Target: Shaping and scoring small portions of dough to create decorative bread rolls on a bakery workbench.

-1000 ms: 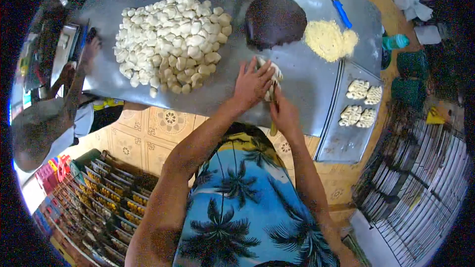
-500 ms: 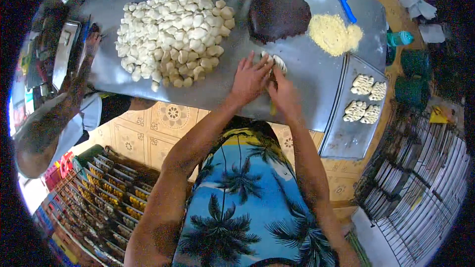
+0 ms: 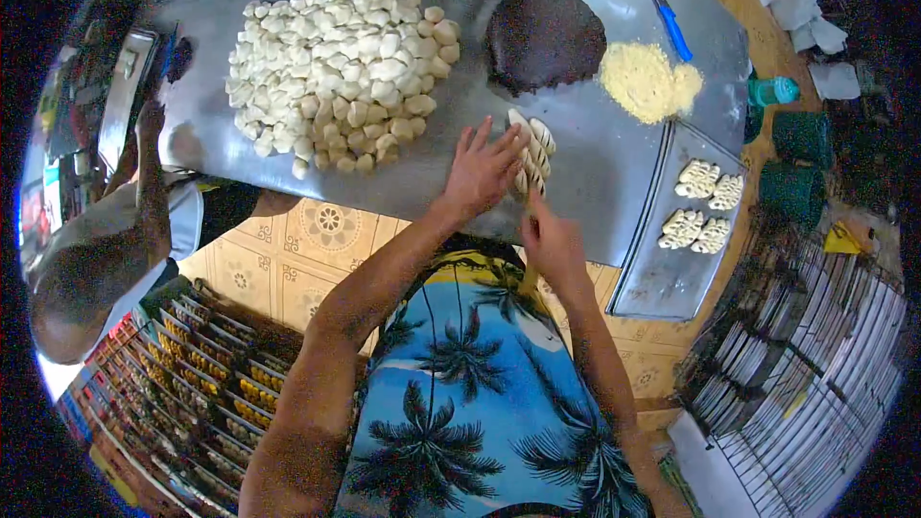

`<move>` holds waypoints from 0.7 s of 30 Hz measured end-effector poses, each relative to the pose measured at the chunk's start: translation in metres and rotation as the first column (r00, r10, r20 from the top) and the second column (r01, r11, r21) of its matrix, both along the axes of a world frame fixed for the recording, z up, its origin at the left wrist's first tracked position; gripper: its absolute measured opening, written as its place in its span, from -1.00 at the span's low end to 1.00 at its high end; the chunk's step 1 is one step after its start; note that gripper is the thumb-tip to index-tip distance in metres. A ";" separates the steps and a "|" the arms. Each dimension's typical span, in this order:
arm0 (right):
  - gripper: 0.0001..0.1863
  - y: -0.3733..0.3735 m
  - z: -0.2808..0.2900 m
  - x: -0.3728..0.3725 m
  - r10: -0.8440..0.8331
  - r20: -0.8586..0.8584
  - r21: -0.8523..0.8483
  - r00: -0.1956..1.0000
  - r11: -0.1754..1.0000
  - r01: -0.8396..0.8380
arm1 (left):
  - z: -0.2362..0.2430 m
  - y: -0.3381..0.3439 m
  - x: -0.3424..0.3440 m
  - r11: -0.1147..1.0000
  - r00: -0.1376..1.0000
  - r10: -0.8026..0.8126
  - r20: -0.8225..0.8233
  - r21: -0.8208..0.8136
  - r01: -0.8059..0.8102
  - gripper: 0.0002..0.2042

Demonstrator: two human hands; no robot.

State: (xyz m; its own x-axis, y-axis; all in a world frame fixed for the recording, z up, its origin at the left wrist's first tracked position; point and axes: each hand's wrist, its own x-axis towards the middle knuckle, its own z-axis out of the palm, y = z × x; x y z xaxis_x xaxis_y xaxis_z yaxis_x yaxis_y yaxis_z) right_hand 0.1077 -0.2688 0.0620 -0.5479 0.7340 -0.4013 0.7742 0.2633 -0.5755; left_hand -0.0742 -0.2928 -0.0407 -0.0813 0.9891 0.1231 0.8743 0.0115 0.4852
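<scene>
Two pale, slashed dough strips (image 3: 539, 149) lie side by side on the metal table, dark filling showing through their slits. My left hand (image 3: 483, 171) is open, fingers spread, its fingertips at the left edge of the strips. Close to their near end, my right hand (image 3: 554, 247) is closed around a thin tool with a yellow handle (image 3: 531, 275); its working end is hidden. Beyond the strips sits a large dark brown mound of filling (image 3: 545, 38). A big heap of pale dough pieces (image 3: 336, 72) spreads to the left.
Yellow crumbly powder (image 3: 641, 82) and a blue-handled knife (image 3: 672, 29) lie at the far right. A metal tray (image 3: 662, 288) with several slashed pastries (image 3: 698, 177) overhangs the table's right side. At left stands another person (image 3: 106, 240). Racks (image 3: 796, 364) flank me on both sides.
My right hand has drawn back toward me from the dough strips, with the yellow-handled tool. My left hand has shifted slightly nearer, uncovering more of the strips. The other person's arm has moved.
</scene>
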 end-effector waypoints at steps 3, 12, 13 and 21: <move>-0.33 0.028 -0.015 -0.026 -0.010 -0.128 0.182 0.992 0.983 0.034 | 0.003 0.012 -0.004 0.999 0.998 0.044 0.037 -0.005 -0.044 -0.52; -0.38 0.006 -0.053 -0.013 -0.085 -0.173 0.121 0.981 0.987 0.107 | 0.003 0.000 -0.005 1.000 1.000 0.018 -0.024 -0.003 -0.018 -0.54; -0.39 0.002 -0.046 -0.013 -0.089 -0.071 0.068 0.993 0.993 0.094 | 0.002 -0.003 -0.004 0.998 1.000 0.004 -0.029 -0.064 -0.006 -0.54; -0.39 0.015 0.006 -0.030 -0.023 -0.063 0.205 0.998 0.978 0.035 | -0.008 0.004 -0.012 1.000 1.000 0.019 0.013 0.025 -0.019 -0.53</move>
